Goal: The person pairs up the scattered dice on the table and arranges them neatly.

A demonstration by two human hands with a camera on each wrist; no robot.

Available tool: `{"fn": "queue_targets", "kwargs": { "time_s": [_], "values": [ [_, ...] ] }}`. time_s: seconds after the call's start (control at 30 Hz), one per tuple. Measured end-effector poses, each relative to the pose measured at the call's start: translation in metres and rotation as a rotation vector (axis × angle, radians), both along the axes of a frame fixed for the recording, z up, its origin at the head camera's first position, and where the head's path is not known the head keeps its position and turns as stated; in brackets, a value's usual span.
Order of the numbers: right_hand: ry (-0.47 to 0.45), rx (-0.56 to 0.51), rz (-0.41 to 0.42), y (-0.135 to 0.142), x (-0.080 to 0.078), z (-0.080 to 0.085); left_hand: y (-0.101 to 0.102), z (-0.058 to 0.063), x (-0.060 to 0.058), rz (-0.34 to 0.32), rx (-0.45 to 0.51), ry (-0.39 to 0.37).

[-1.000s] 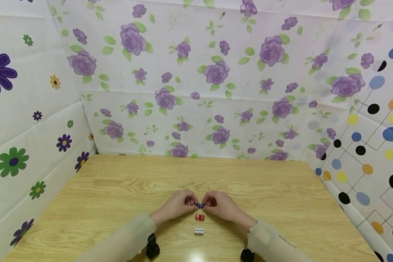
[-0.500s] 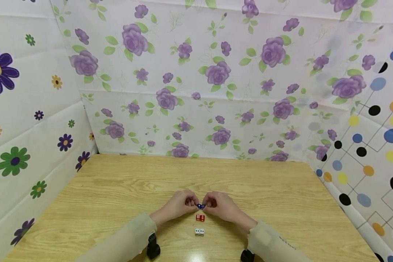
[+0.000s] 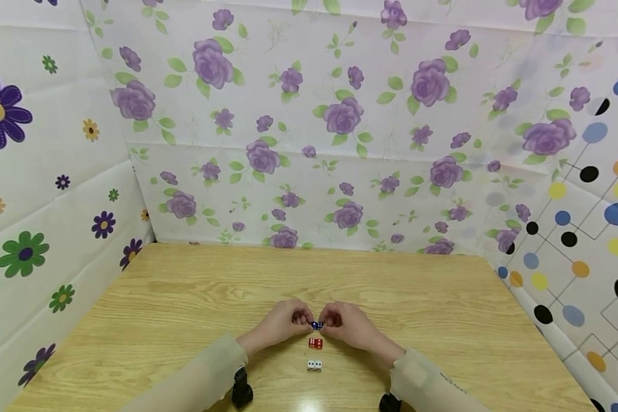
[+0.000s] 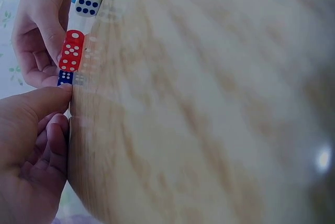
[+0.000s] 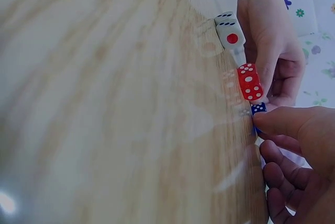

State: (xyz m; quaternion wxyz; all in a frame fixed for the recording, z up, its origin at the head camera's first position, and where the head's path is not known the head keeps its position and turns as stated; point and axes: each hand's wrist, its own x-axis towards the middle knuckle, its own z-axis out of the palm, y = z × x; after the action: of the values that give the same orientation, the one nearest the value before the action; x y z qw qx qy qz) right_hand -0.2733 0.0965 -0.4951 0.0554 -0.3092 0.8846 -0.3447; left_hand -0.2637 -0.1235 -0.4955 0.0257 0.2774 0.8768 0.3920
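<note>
Two dark blue dice sit side by side on the wooden table in the head view. My left hand (image 3: 280, 322) pinches the left blue die (image 3: 314, 325) between thumb and finger. On the other side, the right blue die (image 3: 320, 325) is pinched by my right hand (image 3: 351, 326). Both wrist views show a blue die partly covered by a thumb. Nearer to me lies a pair of red dice (image 3: 316, 343), set against each other. Closer still is a pair of white dice (image 3: 315, 365), also touching. The three pairs form a column between my forearms.
The wooden tabletop (image 3: 226, 274) reaches back to a flower-printed cloth (image 3: 309, 189). A daisy-patterned cloth (image 3: 72, 229) stands at the left, and a dotted cloth (image 3: 571, 274) at the right. Black wrist straps (image 3: 241, 389) hang below the sleeves.
The narrow gap between the two blue dice has closed, and they now meet. Both hands keep their pinch. The red and white dice stay put; the view has shifted slightly.
</note>
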Motion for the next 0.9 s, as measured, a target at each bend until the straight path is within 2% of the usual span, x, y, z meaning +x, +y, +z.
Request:
{"fn": "queue_targets", "kwargs": {
  "time_s": [0.9],
  "values": [
    [0.011,-0.015,0.011,0.0003,-0.0007,-0.0027,-0.0012,-0.003,-0.0013,-0.007,0.012,-0.01]
  ]
}}
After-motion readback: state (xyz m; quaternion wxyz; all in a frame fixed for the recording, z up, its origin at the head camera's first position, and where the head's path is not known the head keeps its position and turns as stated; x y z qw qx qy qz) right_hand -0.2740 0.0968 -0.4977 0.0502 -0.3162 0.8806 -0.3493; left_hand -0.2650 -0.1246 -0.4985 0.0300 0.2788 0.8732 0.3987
